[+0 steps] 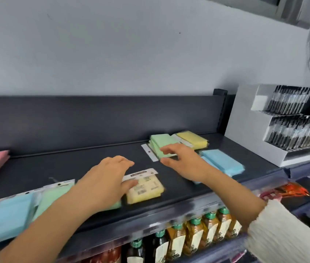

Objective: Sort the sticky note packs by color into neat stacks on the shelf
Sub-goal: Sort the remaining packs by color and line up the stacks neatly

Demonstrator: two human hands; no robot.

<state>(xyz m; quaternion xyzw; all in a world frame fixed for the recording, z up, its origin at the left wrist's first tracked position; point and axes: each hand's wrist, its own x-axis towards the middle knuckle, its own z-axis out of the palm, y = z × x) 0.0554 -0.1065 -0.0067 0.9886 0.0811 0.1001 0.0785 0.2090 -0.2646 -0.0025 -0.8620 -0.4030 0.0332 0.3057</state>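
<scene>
This is a shop. A dark metal shelf (93,168) with a clear price rail along its front edge carries sticky note packs (146,190) in sealed wrappers with hang tabs and barcodes. Below the shelf stands a row of identical bottles (194,234). At its right end a white display box (245,130) holds many packed pens (291,133).

The shelf (65,168) is dark, matt, smooth painted metal. The green pack (160,143) and yellow pack (144,190) wear clear glossy plastic film (white paper header cards at their ends). My sleeve (291,234) is ribbed knit cloth, soft-looking; the bottles (194,234) below shine glossy, with paper labels.
</scene>
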